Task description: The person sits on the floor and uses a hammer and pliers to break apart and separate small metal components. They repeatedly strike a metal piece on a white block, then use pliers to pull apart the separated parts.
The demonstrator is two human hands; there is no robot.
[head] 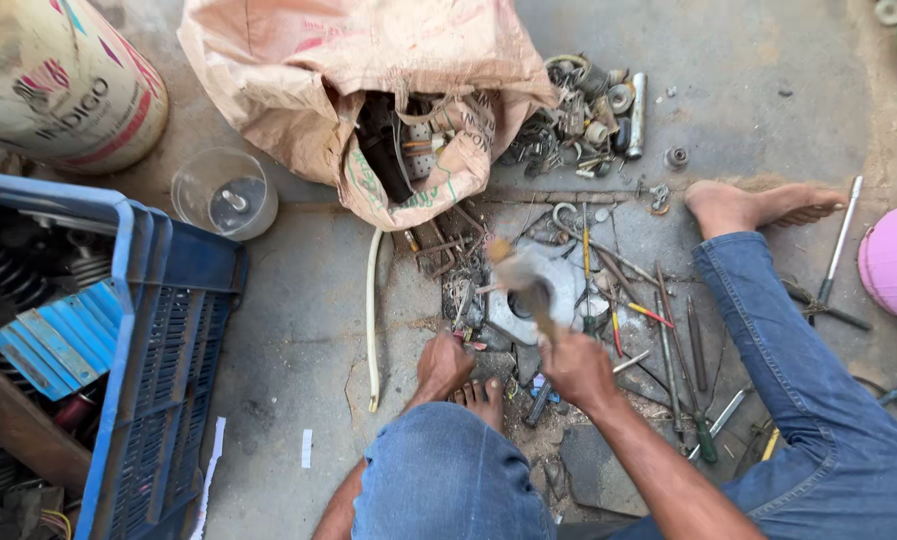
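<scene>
Two hands at work over a grey metal casting on the floor.
Right hand (577,368) grips a blurred hammer (524,280) by its wooden handle above the casting (559,285); left hand (443,366) pressed down just beside it. Casting likely heavy, rigid; hold by rim.

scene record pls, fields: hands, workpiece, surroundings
right hand: grips a hammer, head blurred over the metal part
left hand: pressed on the floor beside the part
workpiece: grey metal part with a round hole, on the concrete floor
around it: loose tools, scrap pile, open sack
left side: blue crate, clear jar
</scene>
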